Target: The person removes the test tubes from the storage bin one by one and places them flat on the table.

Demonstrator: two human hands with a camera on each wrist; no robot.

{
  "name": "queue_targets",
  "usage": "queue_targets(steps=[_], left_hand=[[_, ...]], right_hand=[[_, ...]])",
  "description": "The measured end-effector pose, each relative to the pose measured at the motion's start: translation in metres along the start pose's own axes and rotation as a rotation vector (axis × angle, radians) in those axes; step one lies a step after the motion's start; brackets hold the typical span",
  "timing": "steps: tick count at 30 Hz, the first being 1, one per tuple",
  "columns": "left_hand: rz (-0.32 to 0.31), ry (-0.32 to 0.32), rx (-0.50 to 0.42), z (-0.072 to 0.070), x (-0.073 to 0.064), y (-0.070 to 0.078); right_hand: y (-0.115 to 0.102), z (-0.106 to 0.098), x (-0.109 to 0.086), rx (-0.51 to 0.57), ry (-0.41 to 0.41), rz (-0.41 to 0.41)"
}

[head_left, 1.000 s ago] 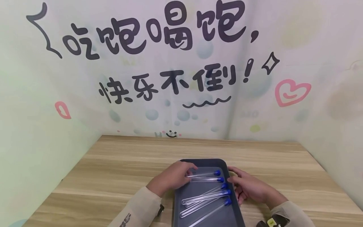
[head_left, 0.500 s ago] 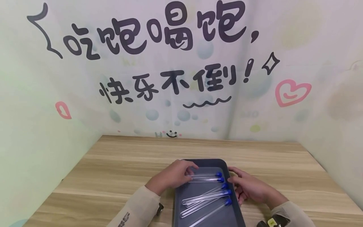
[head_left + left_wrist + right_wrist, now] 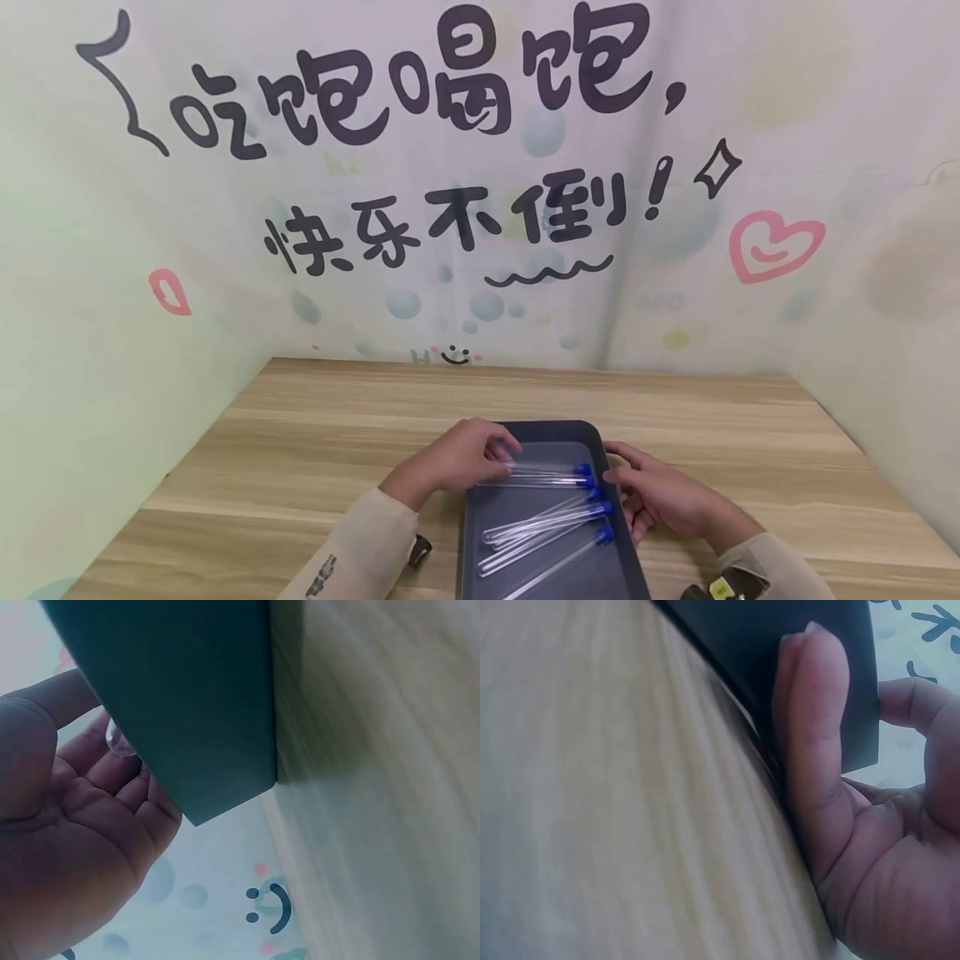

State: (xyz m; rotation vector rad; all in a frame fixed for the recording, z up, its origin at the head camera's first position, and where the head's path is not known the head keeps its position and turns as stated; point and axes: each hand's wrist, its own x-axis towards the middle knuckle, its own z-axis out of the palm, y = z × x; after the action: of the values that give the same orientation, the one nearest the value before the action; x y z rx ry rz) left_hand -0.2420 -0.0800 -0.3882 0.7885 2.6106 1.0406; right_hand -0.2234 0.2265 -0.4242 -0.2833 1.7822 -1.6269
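Note:
A dark grey tray (image 3: pixel 472 550) stands on the wooden table, with several clear test tubes (image 3: pixel 540 525) with blue caps lying in it. Over the tray's far left side, my left hand (image 3: pixel 472 454) pinches the far test tube (image 3: pixel 543 468), whose blue cap points right; in the left wrist view the tube's round end (image 3: pixel 120 742) shows at the fingers. Another tube lies close beside it. Against the tray's right outer wall (image 3: pixel 859 712) rests my right hand (image 3: pixel 671 500), its fingers (image 3: pixel 821 727) straight along the wall in the right wrist view.
The wooden table (image 3: pixel 337 417) reaches back to a printed cloth wall (image 3: pixel 450 308) with black lettering, and side walls rise at left and right. A dark strap device (image 3: pixel 723 586) sits on the right sleeve.
My left hand has lifted slightly and shifted a little left; the far tube's cap has slid toward me and right, close to the neighbouring tube's cap. The right hand stays at the tray.

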Motion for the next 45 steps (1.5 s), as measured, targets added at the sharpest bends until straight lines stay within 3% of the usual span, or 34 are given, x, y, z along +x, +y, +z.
queue_targets(steps=[9, 16, 21, 30, 45], left_hand=[[-0.039, 0.020, -0.118, -0.006, 0.001, -0.004], [-0.017, 0.049, -0.182, -0.008, 0.003, -0.009], [-0.003, 0.101, -0.191, -0.016, -0.006, -0.016], [-0.040, 0.168, -0.280, -0.031, -0.023, -0.025], [-0.129, 0.214, -0.259, -0.039, -0.028, -0.036]], right_hand=[[-0.001, -0.002, 0.001, -0.001, -0.002, -0.004], [0.000, -0.005, 0.000, 0.013, -0.020, 0.002], [0.001, -0.005, 0.000, 0.020, -0.031, 0.000], [0.003, -0.011, -0.002, -0.012, 0.006, -0.009], [0.003, -0.019, -0.008, -0.021, 0.038, 0.006]])
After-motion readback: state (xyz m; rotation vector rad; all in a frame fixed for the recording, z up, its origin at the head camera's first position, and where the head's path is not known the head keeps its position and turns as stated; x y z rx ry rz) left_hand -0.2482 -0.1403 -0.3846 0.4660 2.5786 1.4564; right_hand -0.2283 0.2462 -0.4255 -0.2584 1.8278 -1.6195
